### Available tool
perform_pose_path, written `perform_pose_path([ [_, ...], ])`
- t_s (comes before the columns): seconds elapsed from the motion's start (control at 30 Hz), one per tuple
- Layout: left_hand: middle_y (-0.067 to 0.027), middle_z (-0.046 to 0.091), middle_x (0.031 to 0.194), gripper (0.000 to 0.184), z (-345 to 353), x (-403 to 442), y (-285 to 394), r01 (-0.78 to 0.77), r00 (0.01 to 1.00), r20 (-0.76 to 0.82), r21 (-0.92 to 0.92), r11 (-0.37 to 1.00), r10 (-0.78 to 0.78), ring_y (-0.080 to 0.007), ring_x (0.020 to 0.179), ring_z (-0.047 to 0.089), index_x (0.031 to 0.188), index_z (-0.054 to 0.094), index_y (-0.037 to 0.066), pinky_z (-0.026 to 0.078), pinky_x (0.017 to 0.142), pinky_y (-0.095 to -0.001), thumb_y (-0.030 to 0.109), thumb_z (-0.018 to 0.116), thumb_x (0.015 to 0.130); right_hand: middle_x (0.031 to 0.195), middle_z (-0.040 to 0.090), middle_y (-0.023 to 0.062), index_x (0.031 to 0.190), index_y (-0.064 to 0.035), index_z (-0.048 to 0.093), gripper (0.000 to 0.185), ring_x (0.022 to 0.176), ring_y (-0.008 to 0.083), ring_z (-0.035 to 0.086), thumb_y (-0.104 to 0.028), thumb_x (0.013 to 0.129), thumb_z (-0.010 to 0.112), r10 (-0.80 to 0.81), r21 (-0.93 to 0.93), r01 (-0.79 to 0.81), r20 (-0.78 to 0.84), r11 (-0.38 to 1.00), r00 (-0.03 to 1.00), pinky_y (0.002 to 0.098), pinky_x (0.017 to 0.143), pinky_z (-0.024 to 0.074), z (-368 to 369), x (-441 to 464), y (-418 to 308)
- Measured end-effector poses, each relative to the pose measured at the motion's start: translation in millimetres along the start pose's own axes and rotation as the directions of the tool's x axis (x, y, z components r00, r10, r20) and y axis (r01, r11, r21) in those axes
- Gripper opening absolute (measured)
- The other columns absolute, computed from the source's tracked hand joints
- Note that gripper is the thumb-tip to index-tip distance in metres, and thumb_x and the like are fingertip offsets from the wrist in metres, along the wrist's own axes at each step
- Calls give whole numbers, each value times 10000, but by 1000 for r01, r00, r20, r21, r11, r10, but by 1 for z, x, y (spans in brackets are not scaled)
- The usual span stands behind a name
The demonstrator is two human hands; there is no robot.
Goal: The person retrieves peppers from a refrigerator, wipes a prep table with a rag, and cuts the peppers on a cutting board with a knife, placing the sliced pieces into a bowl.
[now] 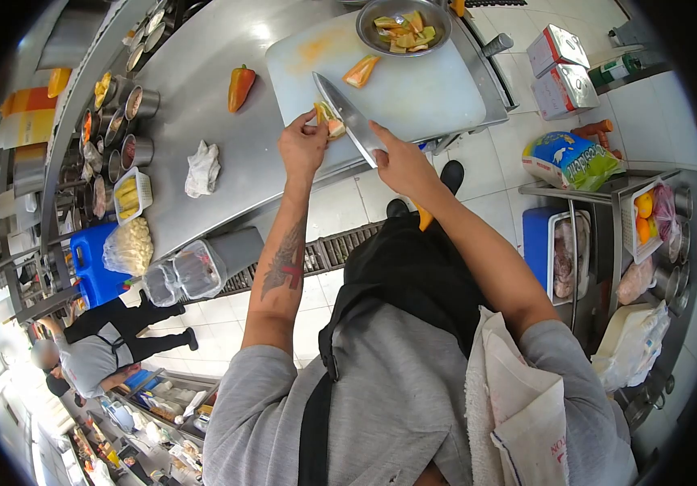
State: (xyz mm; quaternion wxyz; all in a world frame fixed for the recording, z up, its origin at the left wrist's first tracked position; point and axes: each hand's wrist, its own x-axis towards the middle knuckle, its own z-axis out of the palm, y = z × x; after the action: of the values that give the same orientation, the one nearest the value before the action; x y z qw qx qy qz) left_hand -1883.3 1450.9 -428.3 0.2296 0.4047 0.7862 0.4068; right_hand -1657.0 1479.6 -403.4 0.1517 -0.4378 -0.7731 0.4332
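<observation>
Pepper piece (331,121) held by my left hand (303,146), knife (344,112) close on its right side.
At the near left corner of the board (437,89), my left fingers are narrow around the piece, and this hand is the nearer one. My right hand (401,162) grips the knife. The piece lies with its long axis nearly along the blade; whether they touch, I cannot tell.

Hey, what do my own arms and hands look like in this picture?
Your left hand and right hand are ungloved. Short grey sleeves leave the forearms bare. The left forearm has a dark, feather-like tattoo with a red shape; none shows on the right forearm.
</observation>
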Motion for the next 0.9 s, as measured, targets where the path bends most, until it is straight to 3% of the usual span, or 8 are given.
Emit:
perform_pose_path([
  [0.2, -101, 757, 733, 329, -1, -9, 5, 32, 998, -59, -52, 998, -35, -126, 592, 724, 1178, 768, -24, 548, 565, -252, 194, 776, 932, 922, 714, 294, 1575, -111, 423, 595, 868, 480, 695, -198, 1004, 567, 97, 42, -101, 84, 994, 992, 565, 818, 548, 7, 19, -21],
  [0.27, -99, 754, 718, 244, -3, -7, -2, -149, 962, -182, 280, 948, 205, -130, 576, 718, 1057, 791, -43, 554, 568, -265, 172, 758, 947, 924, 713, 298, 1574, -110, 426, 589, 874, 480, 695, -203, 1008, 561, 82, 20, -84, 77, 996, 994, 566, 824, 547, 5, 17, -24],
  [0.3, -99, 754, 718, 244, -4, -7, 0, -147, 961, -185, 280, 949, 204, -130, 576, 718, 1057, 791, -43, 554, 568, -265, 172, 758, 947, 922, 712, 301, 1574, -111, 429, 591, 879, 480, 694, -195, 1005, 564, 90, 0, -90, 100, 996, 991, 570, 830, 545, -2, 11, -26],
  [0.37, -93, 735, 655, 193, -4, -12, 8, 53, 982, -184, 43, 998, -45, -141, 552, 709, 902, 789, -38, 547, 575, -285, 146, 739, 933, 921, 710, 304, 1574, -113, 431, 593, 885, 480, 693, -187, 1001, 567, 98, -24, -96, 129, 995, 987, 575, 836, 544, -8, -7, -19],
  [0.47, -81, 735, 651, 170, 0, -12, -4, 94, 984, -142, -77, 993, -104, -137, 557, 701, 872, 782, -23, 547, 592, -284, 137, 747, 917, 913, 713, 296, 1573, -95, 427, 597, 864, 479, 694, -169, 997, 566, 13, -5, -13, 78, 1000, 997, 573, 826, 548, -7, -22, -10],
  [0.67, -73, 727, 643, 119, -5, -8, -1, 56, 995, -78, 15, 998, -55, -129, 562, 701, 885, 791, -9, 541, 583, -275, 104, 756, 902, 898, 718, 277, 1561, -50, 427, 586, 810, 476, 695, -147, 997, 556, -71, -80, 73, 23, 994, 997, 561, 793, 556, 13, 0, -14],
  [0.77, -71, 737, 667, 117, -6, -8, -5, 83, 993, -87, -12, 996, -84, -125, 557, 695, 877, 793, 0, 553, 612, -293, 103, 743, 904, 861, 695, 294, 1578, -108, 427, 594, 806, 489, 681, -136, 1004, 579, -52, -45, 53, 17, 998, 999, 553, 762, 538, 14, 4, -14],
  [0.9, -75, 749, 701, 130, -4, -12, -6, 115, 987, -101, -75, 991, -123, -137, 592, 706, 860, 792, 3, 563, 641, -310, 119, 744, 893, 861, 715, 273, 1552, -41, 437, 582, 816, 458, 706, -156, 996, 564, -50, -98, 53, 39, 994, 998, 562, 786, 563, 16, -7, -16],
])
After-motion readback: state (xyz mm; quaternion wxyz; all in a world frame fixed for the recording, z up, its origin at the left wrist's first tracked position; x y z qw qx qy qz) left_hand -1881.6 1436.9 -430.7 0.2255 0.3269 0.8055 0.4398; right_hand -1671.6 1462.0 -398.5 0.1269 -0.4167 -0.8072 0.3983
